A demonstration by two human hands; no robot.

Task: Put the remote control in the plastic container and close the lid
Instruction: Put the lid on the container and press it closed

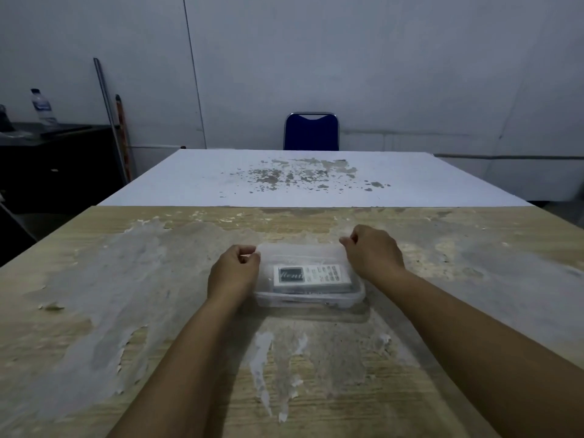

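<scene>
Left hand curled, fingers pinching the left far corner of the lid. In the middle, remote control lying flat inside the plastic container on the worn table. Right hand curled, gripping the lid's right far corner.

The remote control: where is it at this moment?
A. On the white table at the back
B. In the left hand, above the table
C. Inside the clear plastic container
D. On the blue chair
C: the remote control shows through the clear plastic container, with the left hand and the right hand at its two ends.
</scene>
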